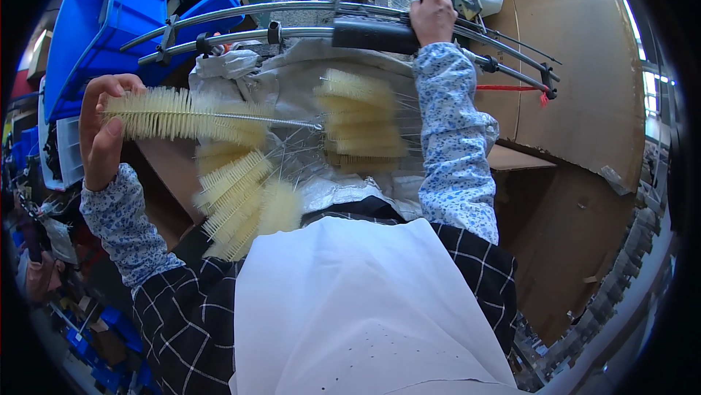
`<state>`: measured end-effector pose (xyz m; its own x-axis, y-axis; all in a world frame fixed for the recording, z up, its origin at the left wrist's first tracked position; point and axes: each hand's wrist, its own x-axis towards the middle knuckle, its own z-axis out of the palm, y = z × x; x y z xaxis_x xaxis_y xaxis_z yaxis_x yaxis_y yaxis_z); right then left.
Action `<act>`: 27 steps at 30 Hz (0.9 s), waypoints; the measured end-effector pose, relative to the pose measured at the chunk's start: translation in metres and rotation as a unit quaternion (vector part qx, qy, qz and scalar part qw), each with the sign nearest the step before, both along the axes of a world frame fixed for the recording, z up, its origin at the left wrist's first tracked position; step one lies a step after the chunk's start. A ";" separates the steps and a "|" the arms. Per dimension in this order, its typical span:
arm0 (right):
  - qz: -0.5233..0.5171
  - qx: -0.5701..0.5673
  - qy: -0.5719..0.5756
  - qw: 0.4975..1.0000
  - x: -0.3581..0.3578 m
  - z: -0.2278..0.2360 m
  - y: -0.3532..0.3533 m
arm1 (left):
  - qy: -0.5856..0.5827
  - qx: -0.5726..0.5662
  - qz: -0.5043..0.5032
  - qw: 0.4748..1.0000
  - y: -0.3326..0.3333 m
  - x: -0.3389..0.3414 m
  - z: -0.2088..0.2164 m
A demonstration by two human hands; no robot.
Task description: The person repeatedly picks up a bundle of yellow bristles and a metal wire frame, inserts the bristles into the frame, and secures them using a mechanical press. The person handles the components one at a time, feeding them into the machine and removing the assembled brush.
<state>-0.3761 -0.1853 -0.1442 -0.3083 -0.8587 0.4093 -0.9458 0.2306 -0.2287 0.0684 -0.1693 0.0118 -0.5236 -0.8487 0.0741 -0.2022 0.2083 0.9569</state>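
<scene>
From my seat far away, I look from left to right, and first I see a big blue bin (91,37) at the top left. Below it, the left hand (102,150) is bent around the fuzzy end of a pale yellow brush (171,112), with the thumb below and the fingers above. The brush sticks out to the right of that hand. Its long way runs side to side, dipping a little, and its thin wire stem (281,122) points right, toward the middle. (It looks like a big fuzzy caterpillar to me!) Under it, more brushes lie in a fan, the left bunch (244,183), and some look blurry. Past the tip of the stem is the right bunch (361,121), piled up one above another. Higher up, shiny rails (303,32) cross over, with a black bar (374,34) along them. The right hand (434,19) is up at the right end of that bar, fingers curled over, but I cannot tell how tight. The left hand is much nearer the held brush. Last comes tall brown cardboard (577,52).
</scene>
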 end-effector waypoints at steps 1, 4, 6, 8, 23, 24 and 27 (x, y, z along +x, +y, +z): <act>0.007 0.017 0.000 1.000 0.018 -0.001 -0.007 | -0.010 -0.001 0.010 1.000 0.005 0.002 0.002; -0.006 0.053 -0.013 0.999 0.048 0.012 -0.012 | -0.012 0.000 -0.009 1.000 -0.001 -0.008 0.004; -0.008 0.061 -0.015 0.998 0.069 0.014 -0.019 | -0.014 -0.002 -0.015 1.000 -0.001 -0.015 0.005; -0.006 0.044 -0.002 0.999 0.074 0.012 -0.022 | -0.011 -0.004 -0.033 0.999 -0.003 -0.019 0.001; 0.032 0.089 -0.096 0.991 -0.073 0.012 0.007 | 0.020 -0.011 -0.004 1.000 -0.001 -0.003 -0.002; 0.005 0.116 -0.144 0.983 -0.076 0.025 0.005 | 0.023 -0.010 -0.006 1.000 0.000 -0.008 -0.001; -0.045 0.100 0.046 0.993 -0.101 0.027 0.009 | 0.029 -0.003 -0.048 0.998 -0.008 -0.031 -0.003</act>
